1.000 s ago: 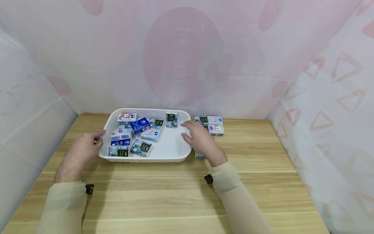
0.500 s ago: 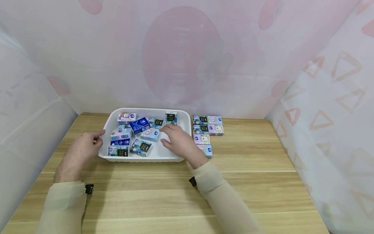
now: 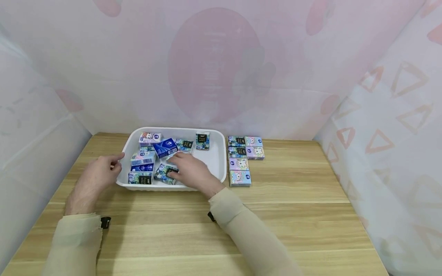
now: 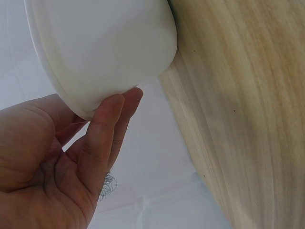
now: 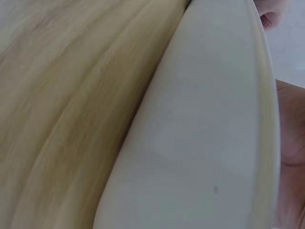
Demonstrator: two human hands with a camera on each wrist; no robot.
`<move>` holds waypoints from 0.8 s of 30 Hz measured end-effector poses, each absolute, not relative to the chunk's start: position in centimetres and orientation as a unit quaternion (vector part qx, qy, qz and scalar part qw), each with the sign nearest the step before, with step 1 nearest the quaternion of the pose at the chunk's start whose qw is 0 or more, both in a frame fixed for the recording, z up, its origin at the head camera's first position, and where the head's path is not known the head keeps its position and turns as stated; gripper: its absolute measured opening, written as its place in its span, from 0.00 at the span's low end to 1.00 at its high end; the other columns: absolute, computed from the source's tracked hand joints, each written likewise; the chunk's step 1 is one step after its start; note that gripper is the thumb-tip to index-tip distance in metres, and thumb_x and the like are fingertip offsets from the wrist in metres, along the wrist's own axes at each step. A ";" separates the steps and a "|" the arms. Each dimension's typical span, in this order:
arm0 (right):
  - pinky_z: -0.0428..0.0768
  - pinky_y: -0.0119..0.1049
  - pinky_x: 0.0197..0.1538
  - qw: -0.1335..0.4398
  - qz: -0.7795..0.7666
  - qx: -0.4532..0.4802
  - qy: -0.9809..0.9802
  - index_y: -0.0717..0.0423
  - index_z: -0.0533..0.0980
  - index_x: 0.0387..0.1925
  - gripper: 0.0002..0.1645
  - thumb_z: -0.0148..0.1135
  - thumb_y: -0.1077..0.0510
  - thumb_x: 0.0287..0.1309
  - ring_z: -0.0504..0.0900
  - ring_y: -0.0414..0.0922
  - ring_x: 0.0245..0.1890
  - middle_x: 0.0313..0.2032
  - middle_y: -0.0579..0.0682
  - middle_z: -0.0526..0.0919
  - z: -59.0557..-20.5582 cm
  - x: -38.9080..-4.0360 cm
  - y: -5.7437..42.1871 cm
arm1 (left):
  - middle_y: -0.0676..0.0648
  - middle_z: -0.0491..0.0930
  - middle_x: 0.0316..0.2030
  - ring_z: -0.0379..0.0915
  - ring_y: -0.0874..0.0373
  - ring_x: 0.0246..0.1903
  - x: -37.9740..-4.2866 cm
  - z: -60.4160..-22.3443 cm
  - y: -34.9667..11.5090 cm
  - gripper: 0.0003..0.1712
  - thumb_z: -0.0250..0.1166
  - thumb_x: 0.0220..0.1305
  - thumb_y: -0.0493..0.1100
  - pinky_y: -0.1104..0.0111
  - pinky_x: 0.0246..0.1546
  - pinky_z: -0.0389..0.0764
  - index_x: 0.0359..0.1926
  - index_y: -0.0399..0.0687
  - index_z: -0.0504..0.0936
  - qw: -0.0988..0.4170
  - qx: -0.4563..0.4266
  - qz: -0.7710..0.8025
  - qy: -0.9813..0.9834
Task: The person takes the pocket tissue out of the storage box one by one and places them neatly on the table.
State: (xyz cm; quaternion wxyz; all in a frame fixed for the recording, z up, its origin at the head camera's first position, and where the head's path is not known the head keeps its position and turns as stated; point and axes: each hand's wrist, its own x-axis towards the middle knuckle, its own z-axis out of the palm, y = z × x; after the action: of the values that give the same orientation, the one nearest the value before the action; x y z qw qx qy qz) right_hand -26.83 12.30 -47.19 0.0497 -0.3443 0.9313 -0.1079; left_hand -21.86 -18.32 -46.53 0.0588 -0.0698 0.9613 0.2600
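A white plastic tray (image 3: 218,161) holds several small packs that look like pocket tissues. My left hand (image 3: 98,172) pinches the tray's left rim; in the left wrist view its fingers (image 4: 102,129) press the outer wall from below. My right hand (image 3: 191,170) is inside the tray, thumb and fingers apart, over a light-blue pack that it mostly covers. Its thumb is by a dark floral pack (image 3: 161,172). A dark-blue pack (image 3: 165,147) lies just beyond the fingertips. In the right wrist view the tray wall hides most of the right hand (image 5: 291,152).
Right of the tray, several packs lie flat on the wooden table (image 3: 293,214) in two adjoining columns, among them a light-blue pack (image 3: 240,178) at the front. Another floral pack (image 3: 202,140) lies at the tray's back right. A pale printed backdrop (image 3: 214,69) stands behind the table.
My right hand has moved left from the tray's right edge to the packs in its middle, uncovering the packs on the table. The left hand and the tray have stayed put.
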 end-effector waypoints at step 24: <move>0.85 0.38 0.77 0.108 -0.069 -0.353 0.927 0.35 0.85 0.78 0.33 0.82 0.48 0.76 0.85 0.41 0.78 0.82 0.40 0.83 -48.2 -27.7 8.7 | 0.15 0.78 0.70 0.83 0.33 0.51 -22.0 -46.7 -18.3 0.32 0.55 0.91 0.38 0.62 0.34 0.80 0.87 0.31 0.69 0.061 -0.074 0.254 0.963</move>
State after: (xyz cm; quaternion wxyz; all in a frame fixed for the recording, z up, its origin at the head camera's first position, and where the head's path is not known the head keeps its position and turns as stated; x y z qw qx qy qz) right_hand -27.67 8.69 -48.18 0.1080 -0.3526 0.9270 -0.0686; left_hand -21.97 -18.32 -46.68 0.0610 -0.0743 0.9625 0.2536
